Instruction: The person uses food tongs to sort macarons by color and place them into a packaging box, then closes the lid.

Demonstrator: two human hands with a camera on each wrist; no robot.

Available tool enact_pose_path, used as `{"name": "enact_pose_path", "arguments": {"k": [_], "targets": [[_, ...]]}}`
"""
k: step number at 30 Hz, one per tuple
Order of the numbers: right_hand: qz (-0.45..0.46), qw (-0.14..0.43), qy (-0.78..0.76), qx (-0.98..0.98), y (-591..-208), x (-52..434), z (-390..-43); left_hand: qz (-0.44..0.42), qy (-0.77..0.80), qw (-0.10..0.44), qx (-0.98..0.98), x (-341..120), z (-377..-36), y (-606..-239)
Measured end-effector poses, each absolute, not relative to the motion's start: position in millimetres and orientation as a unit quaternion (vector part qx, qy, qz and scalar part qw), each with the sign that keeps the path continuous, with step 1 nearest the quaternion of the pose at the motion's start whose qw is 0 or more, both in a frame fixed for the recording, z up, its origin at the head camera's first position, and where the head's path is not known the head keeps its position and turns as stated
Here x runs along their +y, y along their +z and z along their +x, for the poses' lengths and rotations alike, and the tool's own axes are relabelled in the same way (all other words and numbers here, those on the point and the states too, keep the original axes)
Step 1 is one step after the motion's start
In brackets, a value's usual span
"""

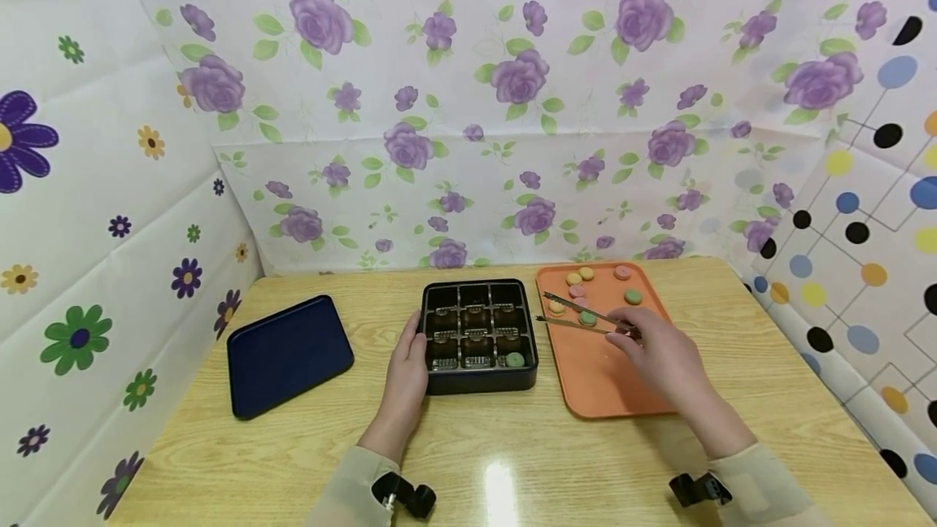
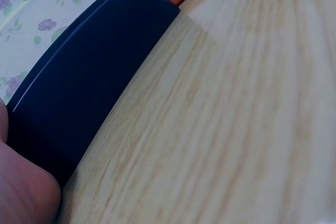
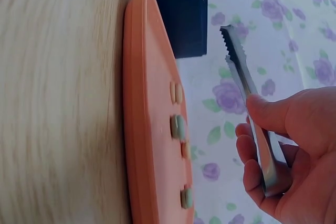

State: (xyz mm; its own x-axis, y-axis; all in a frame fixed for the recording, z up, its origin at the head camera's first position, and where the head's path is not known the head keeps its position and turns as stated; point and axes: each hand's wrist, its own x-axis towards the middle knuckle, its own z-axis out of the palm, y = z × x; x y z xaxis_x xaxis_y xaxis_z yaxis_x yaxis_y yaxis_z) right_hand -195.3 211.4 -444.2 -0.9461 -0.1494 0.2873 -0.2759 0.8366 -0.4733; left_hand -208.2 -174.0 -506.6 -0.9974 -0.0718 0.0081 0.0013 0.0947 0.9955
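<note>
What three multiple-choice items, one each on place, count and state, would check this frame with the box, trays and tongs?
1. Where does the orange tray lie relative to the black box?
A. to its right
B. to its left
C. on top of it

2. How many sweets lie in the box?
A. none
B. one
C. five

3. What is the right hand doing?
A. resting flat on the table
B. holding tongs
C. lifting the blue tray

Answers:
1. A, the tray sits to the right beside the box.
2. B, only a green sweet shows, in the near right cell.
3. B, its fingers curl round the tongs over the tray.
</note>
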Motion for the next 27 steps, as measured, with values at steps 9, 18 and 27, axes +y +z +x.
{"name": "enact_pose_path", "arguments": {"k": [9, 18, 27], "targets": [[0.086, 0.103, 0.266, -0.955, -449, 226, -200, 0.025, -0.671, 0.025, -0.740, -173, -209, -506], [0.077, 0.076, 0.272, -0.956, -450, 243, -205, 0.026, -0.671, 0.026, -0.741, -173, -207, -506], [0.071, 0.064, 0.268, -0.959, -455, 256, -210, 0.028, -0.671, 0.027, -0.741, -173, -207, -506]]}}
